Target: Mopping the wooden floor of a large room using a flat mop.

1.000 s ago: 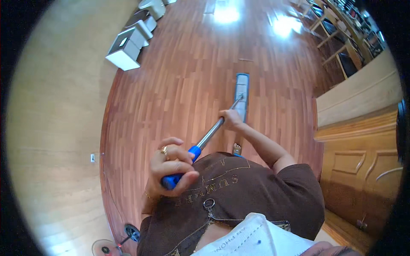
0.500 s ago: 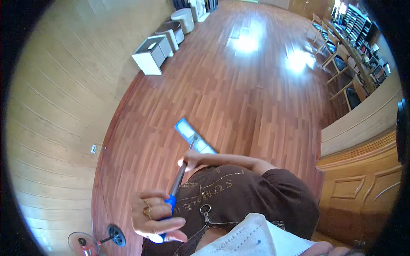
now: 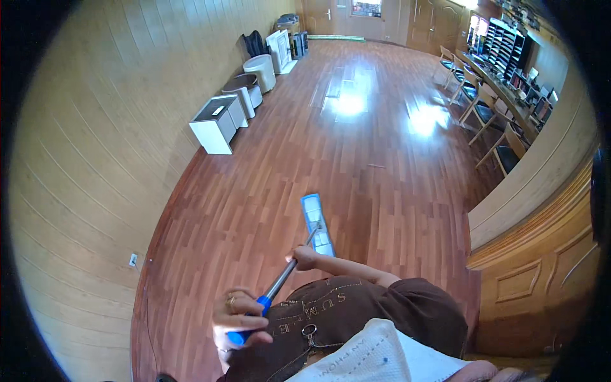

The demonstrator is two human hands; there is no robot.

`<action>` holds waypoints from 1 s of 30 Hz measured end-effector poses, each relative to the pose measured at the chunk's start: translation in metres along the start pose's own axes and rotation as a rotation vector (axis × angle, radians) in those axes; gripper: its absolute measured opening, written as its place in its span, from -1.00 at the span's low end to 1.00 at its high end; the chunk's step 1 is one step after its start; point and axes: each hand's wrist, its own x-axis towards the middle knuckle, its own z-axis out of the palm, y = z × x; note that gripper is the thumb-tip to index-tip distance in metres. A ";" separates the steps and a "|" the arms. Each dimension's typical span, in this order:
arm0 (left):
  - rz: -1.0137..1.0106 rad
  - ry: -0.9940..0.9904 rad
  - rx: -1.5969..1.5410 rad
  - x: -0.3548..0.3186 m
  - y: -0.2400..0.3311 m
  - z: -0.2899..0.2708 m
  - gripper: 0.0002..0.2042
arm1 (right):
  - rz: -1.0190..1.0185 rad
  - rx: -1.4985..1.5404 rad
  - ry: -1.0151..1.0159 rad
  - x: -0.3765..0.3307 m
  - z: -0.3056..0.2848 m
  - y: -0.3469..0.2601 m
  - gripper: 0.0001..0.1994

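Observation:
I hold a flat mop with both hands. My left hand (image 3: 237,319) grips the blue end of the handle (image 3: 254,312), close to my brown shirt. My right hand (image 3: 303,257) is wrapped around the metal shaft (image 3: 284,277) higher up, with the forearm reaching out from the brown sleeve. The light blue rectangular mop head (image 3: 316,223) lies flat on the reddish wooden floor (image 3: 356,165), just in front of my right hand.
White cube cabinets (image 3: 215,127) and round stools (image 3: 261,71) line the wood-panelled left wall, which has a socket (image 3: 133,260) low down. Chairs (image 3: 484,114) stand along a desk at the right. A wooden panelled counter (image 3: 541,254) rises close on my right.
The mop head has come back from far out on the floor to just in front of me, then shifted slightly right. More of the far room shows now.

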 end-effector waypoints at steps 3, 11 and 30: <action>-0.096 -0.074 -0.081 0.013 -0.032 0.012 -0.65 | 0.188 0.005 0.142 -0.027 -0.012 0.047 -0.87; -0.060 -0.365 -0.301 0.070 -0.108 0.054 -0.67 | 0.528 -0.043 0.338 -0.134 -0.062 0.104 -0.93; -0.032 -0.762 -0.600 0.169 -0.144 0.201 -0.85 | 0.862 -0.263 0.914 -0.321 -0.086 0.143 -0.77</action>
